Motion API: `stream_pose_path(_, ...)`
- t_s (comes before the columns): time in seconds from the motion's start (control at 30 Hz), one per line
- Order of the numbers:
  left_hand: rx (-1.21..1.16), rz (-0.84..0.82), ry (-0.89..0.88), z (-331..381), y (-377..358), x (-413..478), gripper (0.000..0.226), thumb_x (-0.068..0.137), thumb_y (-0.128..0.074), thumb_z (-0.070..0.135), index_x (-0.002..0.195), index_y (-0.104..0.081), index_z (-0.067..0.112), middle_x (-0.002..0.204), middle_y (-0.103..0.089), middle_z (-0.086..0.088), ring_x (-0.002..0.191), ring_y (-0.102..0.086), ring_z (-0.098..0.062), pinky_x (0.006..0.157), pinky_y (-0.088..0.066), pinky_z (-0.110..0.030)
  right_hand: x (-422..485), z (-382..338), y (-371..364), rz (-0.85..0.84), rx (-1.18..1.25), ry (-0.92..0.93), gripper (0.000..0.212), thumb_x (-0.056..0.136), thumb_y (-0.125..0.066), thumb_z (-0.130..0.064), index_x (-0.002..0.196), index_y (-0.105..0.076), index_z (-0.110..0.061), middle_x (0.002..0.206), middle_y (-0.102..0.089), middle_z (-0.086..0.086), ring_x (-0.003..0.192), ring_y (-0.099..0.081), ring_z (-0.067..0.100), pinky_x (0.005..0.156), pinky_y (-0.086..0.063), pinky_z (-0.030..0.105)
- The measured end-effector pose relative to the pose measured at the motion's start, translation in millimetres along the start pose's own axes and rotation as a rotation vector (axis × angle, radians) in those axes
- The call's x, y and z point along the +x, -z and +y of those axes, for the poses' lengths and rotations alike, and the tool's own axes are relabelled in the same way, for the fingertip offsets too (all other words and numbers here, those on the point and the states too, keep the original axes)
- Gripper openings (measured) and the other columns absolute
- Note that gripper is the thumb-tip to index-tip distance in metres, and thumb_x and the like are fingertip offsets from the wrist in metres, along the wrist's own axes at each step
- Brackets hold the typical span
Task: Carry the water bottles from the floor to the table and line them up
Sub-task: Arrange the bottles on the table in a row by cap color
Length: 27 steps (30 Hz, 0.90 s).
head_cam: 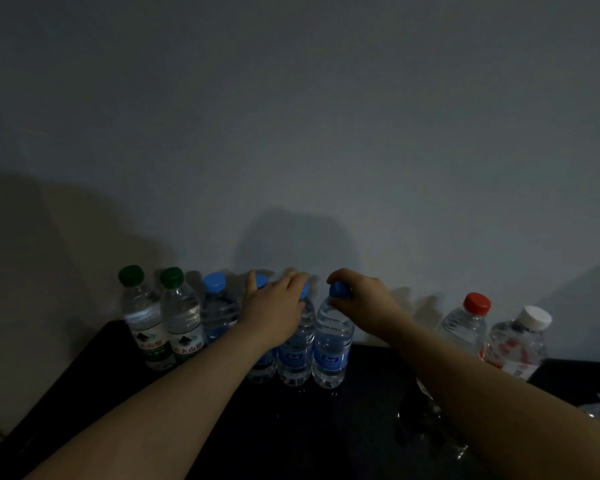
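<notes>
Table [361,427], bottles [146,317] lining wall edge, right hand [364,299] pinching blue cap [340,291], left hand [274,306] flat on neighbouring bottle [297,355]

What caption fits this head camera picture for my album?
Right hand grips a blue-capped bottle by its cap; left hand touches its neighbours on the table.

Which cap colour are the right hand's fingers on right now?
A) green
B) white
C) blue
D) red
C: the right hand curls its fingers round the blue cap of a bottle standing on the table, while the red-capped bottle and the white-capped bottle stand untouched further right.
</notes>
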State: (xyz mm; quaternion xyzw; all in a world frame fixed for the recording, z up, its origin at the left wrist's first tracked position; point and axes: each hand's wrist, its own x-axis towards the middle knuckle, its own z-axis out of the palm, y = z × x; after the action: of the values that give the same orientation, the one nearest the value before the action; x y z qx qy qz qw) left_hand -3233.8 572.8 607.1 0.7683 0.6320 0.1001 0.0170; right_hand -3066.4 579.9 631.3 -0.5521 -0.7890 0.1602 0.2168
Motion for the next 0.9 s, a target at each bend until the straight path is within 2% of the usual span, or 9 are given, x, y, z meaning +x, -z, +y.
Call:
stream_pose_path(0.13,-0.008,0.02,-0.006,0,0,-2,0.051,0.098,-0.035,0.031,0.145,-0.015,0.027,0.156,-0.019,0.007,0.135,-0.036,-0.016,0.113,0.005,-0.054,0,1,-3,-0.002,0.013,-0.017,0.035,0.088,-0.06,-0.018,0.122,-0.052,-0.015,0.123,-0.059,0.01,0.11,-0.055,0.025,0.091,-0.044,0.029)
stream_pose_path(0.27,-0.009,0.005,-0.015,-2,0,-2,0.049,0.099,-0.032,0.032,0.145,-0.015,0.028,0.156,-0.016,0.007,0.146,-0.007,-0.018,0.114,0.006,-0.053,-4,4,-6,0.02,0.034,-0.008,0.034,0.088,-0.06,-0.02,0.121,-0.052,-0.016,0.121,-0.06,0.01,0.107,-0.056,0.025,0.085,-0.041,0.024)
stream_pose_path(0.33,-0.02,-0.01,-0.023,-2,1,-3,0.049,0.099,-0.031,0.032,0.145,-0.014,0.028,0.156,-0.015,0.008,0.146,0.001,-0.017,0.114,0.007,-0.052,-4,5,-6,0.015,0.04,-0.006,0.034,0.088,-0.06,-0.02,0.12,-0.052,-0.017,0.12,-0.06,0.009,0.107,-0.056,0.024,0.085,-0.041,0.025)
stream_pose_path(0.53,0.005,-0.028,-0.034,0,6,-4,0.05,0.099,-0.032,0.033,0.145,-0.014,0.029,0.156,-0.014,0.009,0.146,0.0,-0.018,0.114,0.004,-0.053,-6,5,-7,0.016,0.04,-0.017,0.035,0.088,-0.059,-0.02,0.122,-0.05,-0.019,0.124,-0.057,0.008,0.109,-0.055,0.023,0.085,-0.039,0.023)
stream_pose_path(0.73,-0.001,-0.081,-0.043,6,21,-3,0.058,0.096,-0.04,0.034,0.146,-0.013,0.027,0.156,-0.017,0.004,0.146,-0.001,-0.022,0.114,0.0,-0.055,-9,-3,-3,-0.048,-0.071,-0.006,0.047,0.087,-0.06,-0.022,0.131,-0.044,-0.022,0.134,-0.049,0.005,0.118,-0.049,0.023,0.098,-0.04,0.031)
stream_pose_path(0.83,0.015,-0.045,-0.074,9,28,-7,0.058,0.095,-0.04,0.035,0.146,-0.014,0.027,0.155,-0.019,0.004,0.145,-0.005,-0.021,0.115,-0.001,-0.053,-15,-7,2,-0.045,-0.114,0.006,0.051,0.086,-0.061,-0.024,0.133,-0.043,-0.021,0.14,-0.043,0.004,0.123,-0.044,0.024,0.103,-0.037,0.033)
stream_pose_path(0.9,0.022,0.005,-0.101,10,33,-11,0.055,0.094,-0.041,0.034,0.145,-0.019,0.026,0.152,-0.026,0.003,0.143,-0.014,-0.021,0.116,-0.007,-0.05,-20,-10,6,-0.031,-0.135,-0.006,0.052,0.086,-0.061,-0.025,0.134,-0.041,-0.022,0.14,-0.042,0.003,0.124,-0.043,0.023,0.103,-0.037,0.034)
